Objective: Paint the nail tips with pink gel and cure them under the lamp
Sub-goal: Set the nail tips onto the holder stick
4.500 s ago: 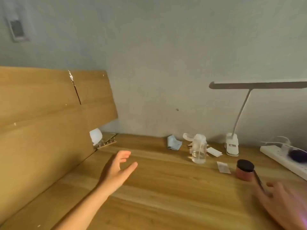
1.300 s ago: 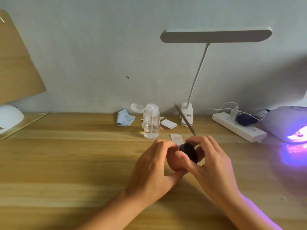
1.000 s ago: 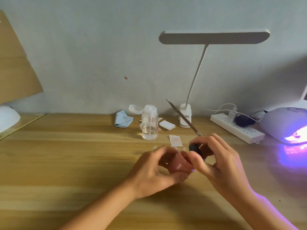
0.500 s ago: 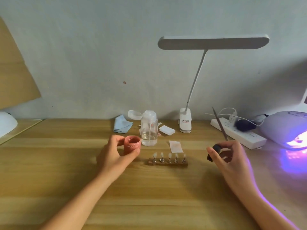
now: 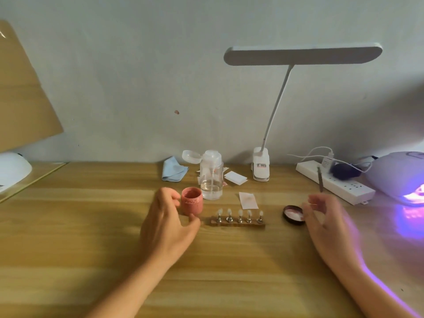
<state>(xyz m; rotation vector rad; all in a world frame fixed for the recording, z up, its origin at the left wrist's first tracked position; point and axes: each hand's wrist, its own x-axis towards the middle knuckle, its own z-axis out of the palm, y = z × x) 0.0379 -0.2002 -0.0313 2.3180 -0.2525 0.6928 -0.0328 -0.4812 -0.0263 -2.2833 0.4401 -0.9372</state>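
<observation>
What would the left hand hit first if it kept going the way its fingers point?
The open pink jar: the left hand points straight at it, its fingers right beside its wall, perhaps touching. The clear bottle stands behind it.

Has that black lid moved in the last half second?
Yes. The black lid has left the right hand, which holds only the brush, and come down onto the table, right of the nail tip stand.
</observation>
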